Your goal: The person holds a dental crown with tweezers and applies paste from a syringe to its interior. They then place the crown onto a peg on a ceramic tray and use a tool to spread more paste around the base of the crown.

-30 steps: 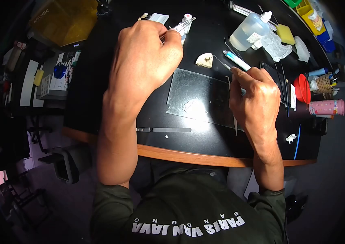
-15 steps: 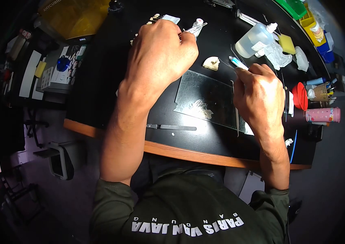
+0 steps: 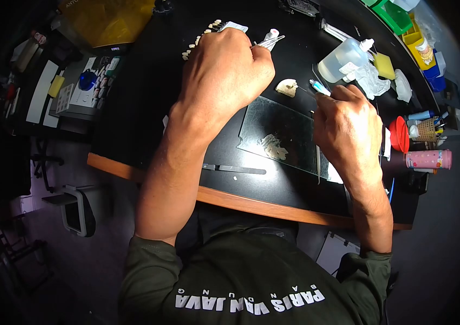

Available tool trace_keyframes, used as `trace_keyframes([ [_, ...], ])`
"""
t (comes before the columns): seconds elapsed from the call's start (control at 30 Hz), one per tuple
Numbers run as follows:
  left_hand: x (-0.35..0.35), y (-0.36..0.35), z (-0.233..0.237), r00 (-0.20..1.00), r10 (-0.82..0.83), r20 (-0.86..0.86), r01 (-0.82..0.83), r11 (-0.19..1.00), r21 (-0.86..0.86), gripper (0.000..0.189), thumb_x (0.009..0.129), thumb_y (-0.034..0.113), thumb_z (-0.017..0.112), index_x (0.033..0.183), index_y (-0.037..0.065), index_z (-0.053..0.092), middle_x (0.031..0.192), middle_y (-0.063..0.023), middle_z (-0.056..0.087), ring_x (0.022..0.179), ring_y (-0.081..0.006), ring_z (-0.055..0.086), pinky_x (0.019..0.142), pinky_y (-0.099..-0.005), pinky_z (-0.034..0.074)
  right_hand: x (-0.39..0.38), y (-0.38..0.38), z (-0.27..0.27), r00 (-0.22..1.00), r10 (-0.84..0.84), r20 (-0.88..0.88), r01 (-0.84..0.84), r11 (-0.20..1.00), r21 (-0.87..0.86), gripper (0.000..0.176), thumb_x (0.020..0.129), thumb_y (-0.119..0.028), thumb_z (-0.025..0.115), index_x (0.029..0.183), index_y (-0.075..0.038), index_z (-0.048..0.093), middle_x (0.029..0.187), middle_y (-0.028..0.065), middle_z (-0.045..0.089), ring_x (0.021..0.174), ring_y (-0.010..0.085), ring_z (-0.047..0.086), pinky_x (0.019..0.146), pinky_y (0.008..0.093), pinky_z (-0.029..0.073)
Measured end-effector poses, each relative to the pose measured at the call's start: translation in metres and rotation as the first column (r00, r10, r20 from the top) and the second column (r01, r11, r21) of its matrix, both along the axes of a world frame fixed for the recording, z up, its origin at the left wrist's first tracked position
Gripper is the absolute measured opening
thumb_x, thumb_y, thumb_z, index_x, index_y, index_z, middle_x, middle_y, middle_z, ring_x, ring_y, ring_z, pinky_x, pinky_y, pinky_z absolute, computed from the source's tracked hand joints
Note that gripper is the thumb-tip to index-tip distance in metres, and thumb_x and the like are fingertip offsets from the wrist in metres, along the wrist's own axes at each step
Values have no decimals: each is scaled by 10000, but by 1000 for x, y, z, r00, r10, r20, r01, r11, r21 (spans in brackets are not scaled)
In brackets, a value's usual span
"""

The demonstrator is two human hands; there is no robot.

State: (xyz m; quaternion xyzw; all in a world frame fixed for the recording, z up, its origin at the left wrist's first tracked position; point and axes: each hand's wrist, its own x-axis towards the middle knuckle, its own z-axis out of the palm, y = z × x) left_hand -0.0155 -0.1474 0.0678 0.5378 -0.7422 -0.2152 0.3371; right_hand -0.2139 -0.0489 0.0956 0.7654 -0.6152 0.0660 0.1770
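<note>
My left hand point(image 3: 230, 73) is closed, its back towards me, held above the far part of the black table. What its fingers grip, if anything, is hidden. Behind it show a row of tooth-shaped pieces point(image 3: 192, 46) and a small white tube point(image 3: 271, 37). My right hand point(image 3: 349, 122) is closed over the right end of a glass slab point(image 3: 262, 116), with a thin-tipped tool point(image 3: 305, 90) reaching out leftwards from its fingers. Just past those fingers lies a blue-and-white tube point(image 3: 319, 86). A cream dental model point(image 3: 286, 88) sits between the hands. Whitish paste point(image 3: 273, 148) is smeared on the slab.
A spatula-like metal tool point(image 3: 238, 169) lies near the wooden table edge point(image 3: 251, 204). At the right stand a clear bottle point(image 3: 341, 62), crumpled plastic point(image 3: 373, 81), a yellow sponge point(image 3: 383, 65), a red bowl point(image 3: 399, 134) and a pink tumbler point(image 3: 429, 159).
The whole view has shifted slightly, moving the table items a little right and down. Both hands stay closed in nearly the same poses.
</note>
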Motion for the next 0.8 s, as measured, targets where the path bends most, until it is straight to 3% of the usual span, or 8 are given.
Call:
trace_keyframes([
  [0.3, -1, -2, -2, 1000, -8, -2, 8, 999, -43, 342, 952, 215, 626, 848, -70, 784, 675, -240, 715, 650, -359, 759, 706, -422, 601, -1, -8, 5, 998, 59, -18, -59, 998, 3, 137, 821, -81, 675, 702, -21, 706, 830, 137, 698, 857, 326, 745, 678, 446, 626],
  [0.6, -1, -1, -1, 1000, -15, -7, 15, 1000, -19, 342, 951, 213, 626, 834, -68, 781, 655, -234, 704, 635, -361, 752, 700, -426, 597, -4, -22, 13, 999, 41, 17, -42, 997, 65, 93, 785, -92, 691, 737, -29, 740, 754, 214, 713, 713, 397, 767, 675, 466, 636],
  [0.7, -1, -2, 0, 1000, -9, -6, 8, 1000, -8, 341, 950, 213, 625, 839, -68, 782, 656, -242, 700, 632, -365, 750, 699, -429, 595, 4, -23, 22, 997, -74, -7, 74, 986, 149, 111, 804, -84, 714, 830, -24, 803, 839, 160, 742, 809, 357, 755, 745, 456, 617],
  [0.8, 1, -3, -2, 1000, 17, -5, -17, 999, -30, 338, 947, 215, 624, 850, -66, 785, 671, -257, 701, 647, -376, 751, 705, -433, 596, 0, -26, 19, 999, 36, 6, -36, 996, 77, 96, 791, -84, 678, 737, -35, 740, 708, 221, 699, 724, 410, 765, 674, 474, 634],
])
